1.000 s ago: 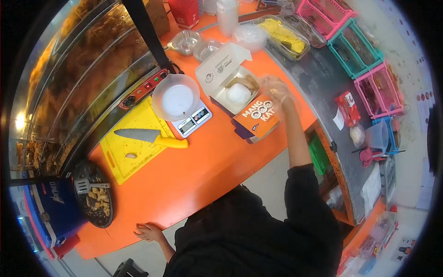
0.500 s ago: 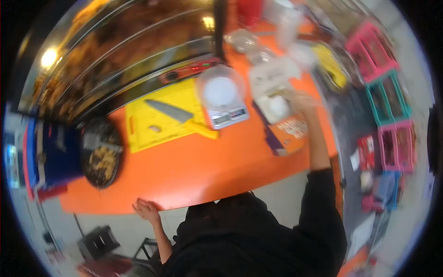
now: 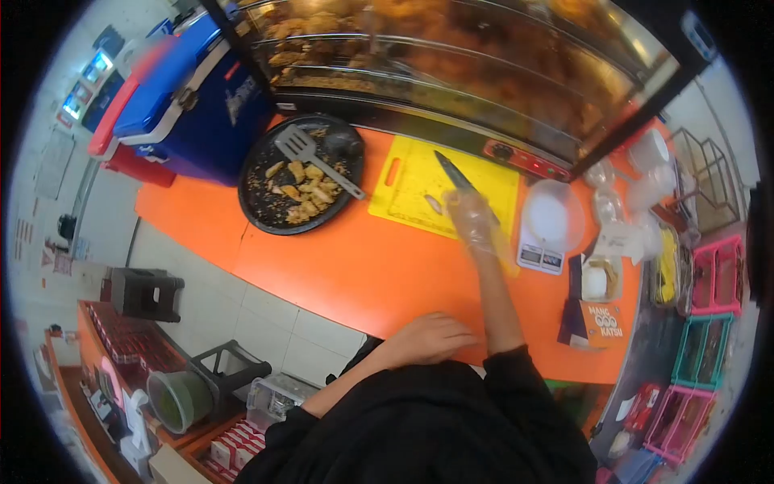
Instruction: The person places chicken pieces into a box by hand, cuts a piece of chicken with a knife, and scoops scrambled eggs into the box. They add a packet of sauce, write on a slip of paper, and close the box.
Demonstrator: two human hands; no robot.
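Knife (image 3: pixel 452 169) lies over the yellow cutting board (image 3: pixel 403 198), its tip pointing towards eleven o'clock and most of its handle lost beneath the right hand (image 3: pixel 469 216). Just off the fingertips, at about nine o'clock, is a small piece of food (image 3: pixel 434 205).

Likeliest trouble, to judge by the layout, is a nick: the fingers sit close to the blade, and the loose clear glove could bunch, slip on the handle or catch the edge. A sideways sweep at four o'clock could also knock the scale (image 3: pixel 540 258) and the plastic bowl (image 3: pixel 552 216) standing on it, since both are just beyond the board.

As for pose, the right arm reaches out from the near side towards twelve o'clock, leaning slightly to eleven, with the back of the hand uppermost and the fingers curving down to the board. Whether they are closed around the handle or merely cover it, I cannot tell. Bare and relaxed, the left hand (image 3: pixel 427 339) lies at six o'clock by the near edge of the orange table (image 3: pixel 387 270), fingers pointing to three o'clock, with nothing visible in its grasp.
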